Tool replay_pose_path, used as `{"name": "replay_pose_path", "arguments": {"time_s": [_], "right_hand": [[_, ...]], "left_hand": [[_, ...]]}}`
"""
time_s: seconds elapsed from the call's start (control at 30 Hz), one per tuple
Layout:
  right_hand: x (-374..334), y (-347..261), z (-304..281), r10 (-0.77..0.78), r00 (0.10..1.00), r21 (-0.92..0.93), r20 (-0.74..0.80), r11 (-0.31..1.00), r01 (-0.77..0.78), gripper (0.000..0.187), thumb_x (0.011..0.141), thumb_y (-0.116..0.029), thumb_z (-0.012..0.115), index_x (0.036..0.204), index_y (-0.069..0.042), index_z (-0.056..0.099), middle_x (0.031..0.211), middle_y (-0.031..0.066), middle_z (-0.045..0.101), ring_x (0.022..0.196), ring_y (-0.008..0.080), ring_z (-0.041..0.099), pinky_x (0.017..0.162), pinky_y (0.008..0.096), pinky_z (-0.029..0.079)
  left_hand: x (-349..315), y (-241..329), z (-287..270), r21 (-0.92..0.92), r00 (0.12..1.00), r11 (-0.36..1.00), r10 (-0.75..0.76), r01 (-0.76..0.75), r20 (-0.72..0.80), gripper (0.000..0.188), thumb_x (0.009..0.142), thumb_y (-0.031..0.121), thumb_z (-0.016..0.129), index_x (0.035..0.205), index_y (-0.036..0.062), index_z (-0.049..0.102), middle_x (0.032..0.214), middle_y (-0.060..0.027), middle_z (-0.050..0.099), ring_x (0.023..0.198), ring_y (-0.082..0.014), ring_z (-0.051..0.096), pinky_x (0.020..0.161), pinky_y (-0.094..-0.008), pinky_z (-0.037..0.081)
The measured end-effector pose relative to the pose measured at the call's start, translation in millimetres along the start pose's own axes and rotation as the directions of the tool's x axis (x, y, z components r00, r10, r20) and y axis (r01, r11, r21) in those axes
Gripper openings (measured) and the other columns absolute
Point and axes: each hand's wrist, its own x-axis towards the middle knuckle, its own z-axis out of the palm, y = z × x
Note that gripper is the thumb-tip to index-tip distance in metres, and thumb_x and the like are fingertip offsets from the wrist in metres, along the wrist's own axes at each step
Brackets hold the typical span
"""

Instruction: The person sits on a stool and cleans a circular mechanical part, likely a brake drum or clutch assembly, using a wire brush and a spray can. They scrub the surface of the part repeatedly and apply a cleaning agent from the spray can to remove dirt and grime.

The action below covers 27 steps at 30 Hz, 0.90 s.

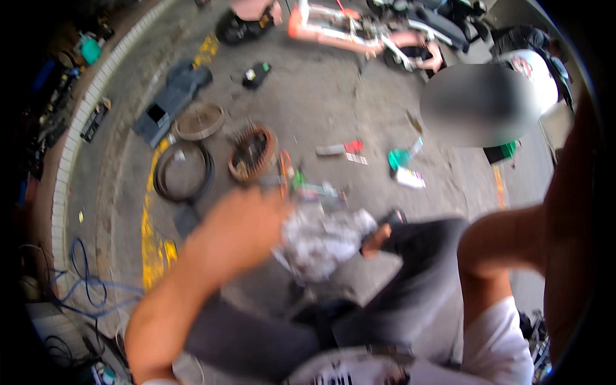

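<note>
My left hand (253,215) reaches in from the lower left, smeared by motion, at the left edge of a crumpled-looking grey-white thing (324,244) between my legs. Whether its fingers grip that thing is too blurred to tell. My right arm bends up at the right, and my right hand (571,250) looms dark and very close at the picture's edge, its fingers hidden. Just beyond the grey-white thing lie orange-handled and green-handled tools (284,173). Past them sits a round motor stator with copper-coloured windings (268,151).
A pale ring (199,122), black rings (156,172) and a grey panel (147,128) lie at the left. A red-handled tool (330,150), green container (398,158) and white bottle (409,178) are right of centre. Beyond stand an orange-and-white scooter frame (333,42) and another person (545,80).
</note>
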Motion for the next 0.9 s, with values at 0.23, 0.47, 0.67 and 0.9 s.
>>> {"name": "replay_pose_path", "arguments": {"time_s": [0.23, 0.47, 0.67, 0.9], "right_hand": [[22, 33, 61, 0.048, 0.997, -0.064, -0.058, 0.997, -0.051, 0.054, 0.085, -0.032, 0.074, 0.122, 0.007, 0.066, 0.121, 0.022, 0.068, 0.112, 0.0305, 0.067, 0.1, 0.0417, 0.051], [41, 27, 92, 0.026, 0.997, -0.04, -0.066, 0.999, -0.028, 0.051, 0.088, -0.03, 0.071, 0.122, 0.008, 0.066, 0.122, 0.0226, 0.068, 0.112, 0.0306, 0.067, 0.1, 0.0418, 0.051], [23, 30, 80, 0.066, 0.988, -0.119, -0.137, 0.989, -0.083, 0.049, 0.09, -0.029, 0.069, 0.122, 0.008, 0.066, 0.122, 0.0231, 0.068, 0.112, 0.0307, 0.067, 0.101, 0.0419, 0.051], [51, 2, 57, -0.088, 0.978, -0.045, -0.187, 0.996, 0.081, 0.046, 0.092, -0.027, 0.066, 0.122, 0.009, 0.066, 0.122, 0.0237, 0.068, 0.111, 0.0308, 0.067, 0.101, 0.042, 0.05]], "left_hand": [[-24, -13, -16, -0.103, 0.872, 0.946, -0.236, 0.306, 0.428, 0.061, 0.09, 0.03, 0.072, 0.145, 0.0157, 0.05, 0.132, -0.0101, 0.06, 0.124, -0.0353, 0.056, 0.096, -0.0612, 0.046], [-47, -74, -38, -0.094, 0.858, 0.923, -0.304, 0.373, 0.414, 0.062, 0.094, 0.025, 0.066, 0.151, 0.0096, 0.046, 0.148, -0.0169, 0.053, 0.139, -0.0366, 0.046, 0.117, -0.0497, 0.034], [-8, -145, -26, 0.0, 0.964, 0.999, -0.034, 0.036, 0.262, 0.059, 0.095, 0.039, 0.066, 0.145, 0.0118, 0.053, 0.127, -0.0114, 0.063, 0.116, -0.0326, 0.061, 0.093, -0.0464, 0.051], [-17, -157, -18, 0.027, 0.968, 0.995, -0.097, 0.093, 0.233, 0.057, 0.092, 0.041, 0.069, 0.14, 0.0132, 0.055, 0.121, -0.0111, 0.067, 0.117, -0.0327, 0.064, 0.094, -0.0469, 0.053]]}}
